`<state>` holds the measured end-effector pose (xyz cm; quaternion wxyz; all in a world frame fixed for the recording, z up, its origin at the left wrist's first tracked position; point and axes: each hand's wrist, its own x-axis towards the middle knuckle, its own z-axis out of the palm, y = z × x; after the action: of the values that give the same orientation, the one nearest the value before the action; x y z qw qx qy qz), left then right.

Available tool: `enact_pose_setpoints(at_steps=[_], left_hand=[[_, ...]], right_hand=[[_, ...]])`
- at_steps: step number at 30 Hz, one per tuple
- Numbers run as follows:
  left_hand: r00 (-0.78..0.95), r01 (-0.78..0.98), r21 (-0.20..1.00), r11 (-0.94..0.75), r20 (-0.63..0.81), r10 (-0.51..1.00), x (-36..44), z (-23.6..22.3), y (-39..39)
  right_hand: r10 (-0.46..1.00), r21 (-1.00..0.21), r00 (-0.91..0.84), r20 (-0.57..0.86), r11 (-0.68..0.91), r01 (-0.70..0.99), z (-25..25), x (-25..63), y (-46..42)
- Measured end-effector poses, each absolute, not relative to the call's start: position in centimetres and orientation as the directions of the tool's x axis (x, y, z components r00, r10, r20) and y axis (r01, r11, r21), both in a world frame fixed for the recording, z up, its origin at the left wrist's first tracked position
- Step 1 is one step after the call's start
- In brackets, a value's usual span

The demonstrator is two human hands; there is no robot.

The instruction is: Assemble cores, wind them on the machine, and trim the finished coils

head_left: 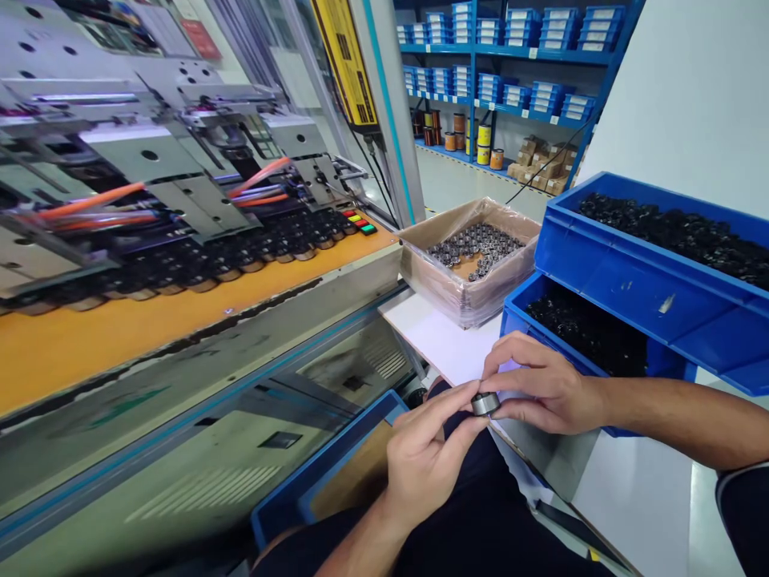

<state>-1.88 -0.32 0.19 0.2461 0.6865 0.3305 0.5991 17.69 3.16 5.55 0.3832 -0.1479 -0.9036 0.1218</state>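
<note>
Between both hands, above my lap, is a small ring-shaped metal part (485, 403) with a silver side and black on its top. The fingertips of my left hand (424, 449) pinch it from the left. From the right, the thumb and fingers of my right hand (537, 385) close on the same part. An open cardboard box (438, 280) lined with plastic film stands beyond the hands and holds many small metal rings. Close to my right hand is a lower blue bin (517, 316) of black parts, and an upper blue bin (649, 264) of black parts rests above it.
A machine with an orange worktop (240, 303) runs along the left, carrying a row of black-and-metal parts (198, 272). A white table (420, 324) bears the box and bins. Below the worktop sits another blue bin (328, 461). Blue shelving (474, 48) with trays stands behind.
</note>
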Motion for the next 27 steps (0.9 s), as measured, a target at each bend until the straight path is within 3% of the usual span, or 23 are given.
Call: enact_pose_setpoints(at_steps=[3, 6, 10, 13, 19, 27], left_hand=[[0.085, 0.192, 0.697, -0.691, 0.689, 0.719, -1.9, 0.6, -0.1], [0.069, 0.139, 0.753, -0.644, 0.641, 0.764, -1.6, 0.6, -0.1], [0.007, -0.040, 0.845, -0.533, 0.534, 0.846, -0.8, -0.5, -0.2], [-0.046, 0.017, 0.870, -0.493, 0.494, 0.868, -0.5, -1.1, -0.3], [-0.034, 0.177, 0.808, -0.562, 0.576, 0.817, -1.1, -0.5, -0.1], [-0.025, 0.121, 0.818, -0.562, 0.569, 0.822, -0.6, -1.1, -0.4]], right_hand=[[0.375, -0.339, -0.646, 0.665, 0.922, 0.187, 5.5, 17.6, 2.9], [0.407, -0.374, -0.632, 0.659, 0.907, 0.194, 5.5, 17.4, 2.7], [0.501, -0.540, -0.602, 0.622, 0.831, 0.133, 5.6, 17.4, 2.7], [0.543, -0.633, -0.593, 0.595, 0.771, 0.071, 5.6, 17.4, 2.9], [0.541, -0.640, -0.607, 0.582, 0.766, 0.069, 5.6, 17.4, 2.9], [0.574, -0.648, -0.608, 0.549, 0.751, 0.124, 5.5, 17.4, 2.7]])
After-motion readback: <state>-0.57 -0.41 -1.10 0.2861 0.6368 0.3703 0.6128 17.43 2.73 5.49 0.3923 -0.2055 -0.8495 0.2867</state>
